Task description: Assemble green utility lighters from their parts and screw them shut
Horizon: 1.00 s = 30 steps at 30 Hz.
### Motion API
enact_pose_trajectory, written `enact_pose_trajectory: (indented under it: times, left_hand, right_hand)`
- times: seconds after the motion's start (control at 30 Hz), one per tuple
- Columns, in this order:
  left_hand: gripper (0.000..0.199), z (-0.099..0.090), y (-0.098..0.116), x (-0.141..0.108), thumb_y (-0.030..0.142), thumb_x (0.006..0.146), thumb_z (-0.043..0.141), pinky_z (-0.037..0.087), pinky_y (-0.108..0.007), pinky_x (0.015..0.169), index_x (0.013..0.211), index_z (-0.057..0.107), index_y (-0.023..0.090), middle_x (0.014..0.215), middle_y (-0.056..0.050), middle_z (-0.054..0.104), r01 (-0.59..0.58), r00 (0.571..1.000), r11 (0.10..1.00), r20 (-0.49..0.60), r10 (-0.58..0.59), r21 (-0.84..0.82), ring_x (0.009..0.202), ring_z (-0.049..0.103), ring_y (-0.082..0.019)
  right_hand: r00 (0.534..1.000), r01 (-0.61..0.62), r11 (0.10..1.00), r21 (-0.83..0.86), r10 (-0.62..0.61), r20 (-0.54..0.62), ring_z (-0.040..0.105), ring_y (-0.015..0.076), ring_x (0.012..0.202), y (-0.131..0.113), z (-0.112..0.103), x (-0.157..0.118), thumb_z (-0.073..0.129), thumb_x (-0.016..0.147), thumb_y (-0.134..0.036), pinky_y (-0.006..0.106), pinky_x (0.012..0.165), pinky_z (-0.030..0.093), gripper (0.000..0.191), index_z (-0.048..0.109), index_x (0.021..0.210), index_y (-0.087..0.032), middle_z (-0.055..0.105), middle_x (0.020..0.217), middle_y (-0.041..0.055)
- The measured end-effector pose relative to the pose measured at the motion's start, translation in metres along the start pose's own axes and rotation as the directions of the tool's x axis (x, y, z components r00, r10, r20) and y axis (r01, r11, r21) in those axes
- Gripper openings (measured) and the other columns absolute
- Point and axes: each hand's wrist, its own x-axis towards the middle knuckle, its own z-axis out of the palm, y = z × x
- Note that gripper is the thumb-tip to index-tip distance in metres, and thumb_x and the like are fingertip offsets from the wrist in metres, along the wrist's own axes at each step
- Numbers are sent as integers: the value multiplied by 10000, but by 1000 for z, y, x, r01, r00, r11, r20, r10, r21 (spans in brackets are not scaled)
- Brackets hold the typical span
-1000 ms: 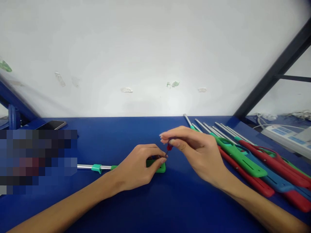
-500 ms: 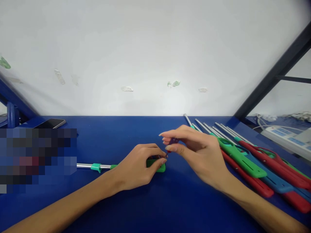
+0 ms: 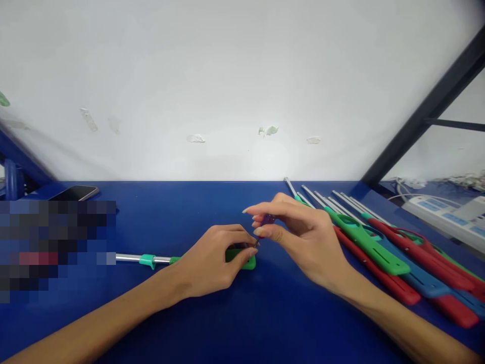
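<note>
Lying on the blue table is a green long-barrelled gas lighter (image 3: 249, 264), its metal tube pointing left. My left hand (image 3: 214, 263) is closed over its body and hides most of it, with thumb and fingertips near the right end. Between the thumb and fingers of my right hand (image 3: 308, 235) is a small screwdriver (image 3: 269, 219) with a dark, reddish handle. Its thin shaft slants down to my left fingertips at the lighter's end. Whether the tip touches a screw is hidden.
Several more lighters lie in a pile at the right, among them a green lighter (image 3: 373, 245) and a red lighter (image 3: 379, 265). A phone (image 3: 78, 193) rests at the back left, beside a pixelated area. A white power strip (image 3: 443, 215) sits beyond the dark frame bar (image 3: 413, 119).
The whole view has shifted slightly. My right hand has moved a little left, still holding the screwdriver, whose shaft shows more clearly. My left hand keeps its hold on the lighter.
</note>
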Motion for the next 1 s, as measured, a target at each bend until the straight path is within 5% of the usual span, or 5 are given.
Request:
enact_pose_trajectory:
  times: [0.27,0.4,0.57,0.73,1.0]
  left_hand:
    - [192,-1,3,3,256,1020,565,478,-253,787,929,726,204,908,16,738,9,1000,1000,4,-9,8,828,669,-132]
    - [177,-2,2,3,250,1012,575,487,-262,780,964,740,209,949,8,750,4,1000,1000,6,-4,4,815,674,-135]
    - [171,-2,2,0,244,1011,569,500,-267,783,987,735,209,960,8,750,-1,1000,1000,14,1,-2,849,682,-145]
    - [188,-1,2,0,242,1006,565,498,-272,765,960,744,207,932,1,741,5,1000,1000,7,-5,14,820,679,-147]
    - [186,-2,2,-1,259,1007,573,521,-274,824,1007,753,215,1013,0,761,-9,1000,1000,14,9,25,888,710,-153]
  right_hand:
    - [984,-111,989,95,96,151,689,153,1038,-6,-9,3,634,1026,-213,272,838,594,348,724,1304,-403,740,1134,-3]
    - [990,-126,984,126,115,84,679,129,845,-5,-6,2,703,964,-161,248,741,596,291,804,1141,-369,728,933,-16]
    - [992,-118,988,104,112,60,675,150,892,-4,-5,1,769,921,-202,264,748,600,292,802,1139,-394,723,936,-16]
    - [979,-152,981,117,133,154,695,134,918,-6,-8,4,669,1006,-264,258,800,605,321,732,1293,-394,761,1055,-10]
    - [992,-117,986,120,112,50,720,142,868,-2,-3,1,744,945,-225,242,725,610,217,804,1113,-349,765,941,-11]
